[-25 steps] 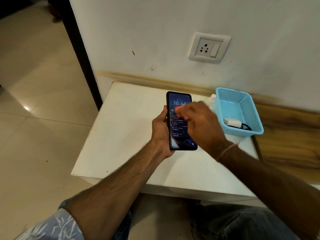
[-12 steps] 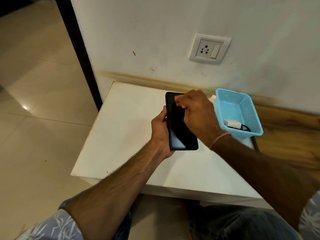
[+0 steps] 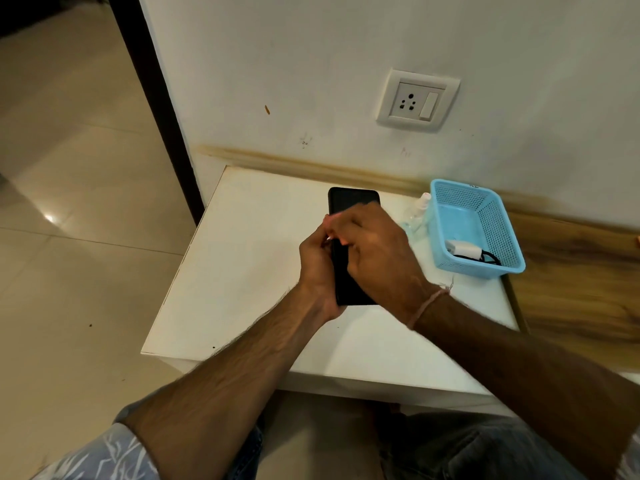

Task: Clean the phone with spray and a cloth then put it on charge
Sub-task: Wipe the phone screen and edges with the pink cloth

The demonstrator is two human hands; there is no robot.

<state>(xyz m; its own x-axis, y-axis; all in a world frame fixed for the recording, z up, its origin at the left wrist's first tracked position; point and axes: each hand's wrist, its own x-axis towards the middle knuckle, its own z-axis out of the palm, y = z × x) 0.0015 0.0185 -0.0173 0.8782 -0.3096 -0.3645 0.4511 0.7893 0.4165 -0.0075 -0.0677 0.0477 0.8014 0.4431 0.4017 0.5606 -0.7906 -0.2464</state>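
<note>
- The black rectangular phone (image 3: 353, 202), its glass screen dark, is held face up above the middle of the white square table (image 3: 242, 271), long axis pointing away from the person toward the wall.
- The left hand (image 3: 317, 268) grips the phone from its left edge, palm against the lower corner and thumb curled up onto the face.
- The right hand (image 3: 377, 258) lies across the middle of the screen and covers most of it, with its fingers bent toward the left edge, where they meet the left thumb (the fingertips are blurred, so it cannot be told whether this hand pinches the phone or only presses on it).
- Only the phone's top end and a strip of its lower left edge show past the hands.
- A thin thread bracelet (image 3: 429, 303) circles the right wrist.
- A light blue plastic mesh basket (image 3: 491, 216) stands at the table's far right corner, near the wall.
- Inside the basket lies a white charger block with a black cable (image 3: 464, 252).
- A small clear spray bottle with a white cap (image 3: 419, 213) stands just beside the basket's left wall, partly hidden behind the right hand.
- A white wall socket with a switch (image 3: 417, 100) sits on the white wall above the table.
</note>
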